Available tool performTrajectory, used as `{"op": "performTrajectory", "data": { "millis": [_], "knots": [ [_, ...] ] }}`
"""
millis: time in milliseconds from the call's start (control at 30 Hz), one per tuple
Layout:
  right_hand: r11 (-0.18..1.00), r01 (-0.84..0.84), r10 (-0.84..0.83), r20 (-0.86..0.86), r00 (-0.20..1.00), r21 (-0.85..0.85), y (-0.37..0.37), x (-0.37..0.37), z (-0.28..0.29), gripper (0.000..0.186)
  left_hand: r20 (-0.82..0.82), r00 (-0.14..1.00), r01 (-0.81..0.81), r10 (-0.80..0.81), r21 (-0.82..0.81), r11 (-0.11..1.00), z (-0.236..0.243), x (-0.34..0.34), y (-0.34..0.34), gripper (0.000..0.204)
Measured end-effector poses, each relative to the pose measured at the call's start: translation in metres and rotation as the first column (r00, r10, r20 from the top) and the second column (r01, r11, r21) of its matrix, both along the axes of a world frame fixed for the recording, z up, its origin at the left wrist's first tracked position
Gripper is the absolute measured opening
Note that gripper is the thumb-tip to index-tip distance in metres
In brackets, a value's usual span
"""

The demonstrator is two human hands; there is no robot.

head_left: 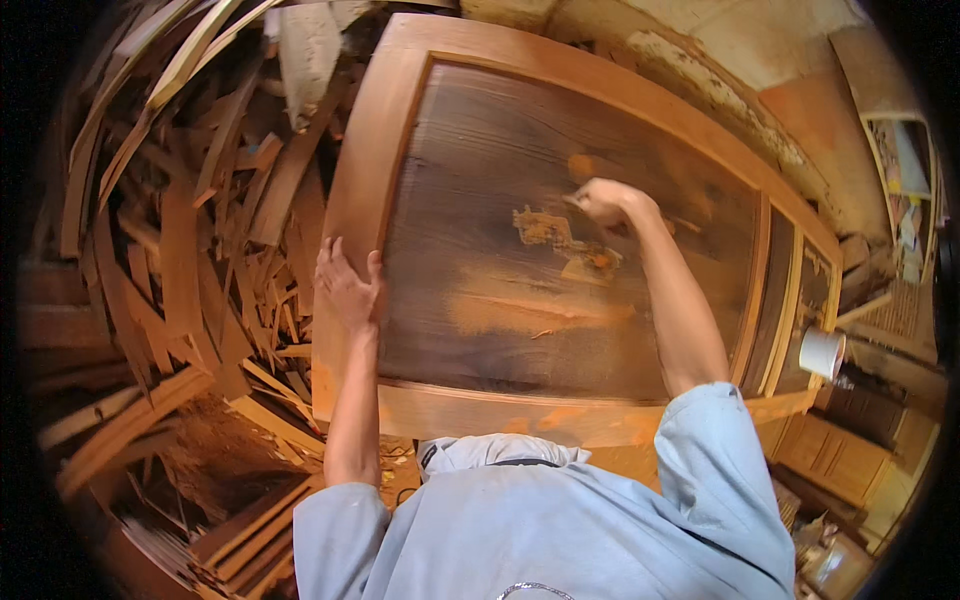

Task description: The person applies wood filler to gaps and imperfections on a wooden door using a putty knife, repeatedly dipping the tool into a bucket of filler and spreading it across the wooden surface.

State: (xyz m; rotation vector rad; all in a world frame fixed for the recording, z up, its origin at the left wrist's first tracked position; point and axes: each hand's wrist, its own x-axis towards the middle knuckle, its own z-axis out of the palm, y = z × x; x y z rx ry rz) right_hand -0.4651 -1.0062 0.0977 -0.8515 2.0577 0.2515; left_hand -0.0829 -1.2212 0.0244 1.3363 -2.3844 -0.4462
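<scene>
Wooden door [560, 130] lying flat, seen from above, its dark central panel [470, 180] streaked with orange filler paste [545, 228]. The right hand [600, 202] is closed around a small tool (its kind cannot be told) and presses it on the panel's middle, just beside the paste patches. The left hand [347, 285] lies open, palm down, on the door's left frame edge. A white cup [822, 352] stands at the door's near right corner. Wood offcuts [180, 270] lie heaped beyond the left edge.
</scene>
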Motion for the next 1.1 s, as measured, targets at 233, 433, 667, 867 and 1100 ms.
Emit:
{"op": "performTrajectory", "data": {
  "millis": [233,433,667,867,1100],
  "knots": [
    [0.106,0.978,-0.551,0.808,0.21,-0.182,0.061,0.151,0.092,0.052,-0.018,1.0,-0.005,0.004,-0.046,0.999,-0.003,-0.002,0.001,0.068],
    [-0.13,0.96,-0.131,0.955,-0.266,0.249,0.13,0.222,0.034,0.034,-0.079,0.997,-0.021,0.017,-0.046,0.999,-0.013,0.002,0.001,0.066],
    [-0.106,0.931,0.096,0.935,-0.341,0.351,0.116,0.24,0.061,0.03,-0.322,0.947,-0.06,0.018,-0.119,0.991,-0.007,0.026,-0.011,0.06],
    [-0.193,0.972,-0.075,0.985,-0.152,0.135,0.152,0.244,0.081,0.028,-0.805,0.311,-0.23,0.505,0.452,0.862,0.017,0.143,-0.002,0.042],
    [-0.24,0.948,0.005,0.977,-0.215,0.21,0.179,0.26,0.065,0.026,-0.563,-0.281,-0.584,0.777,0.743,0.327,0.024,0.269,0.057,0.044]
  ]
}}
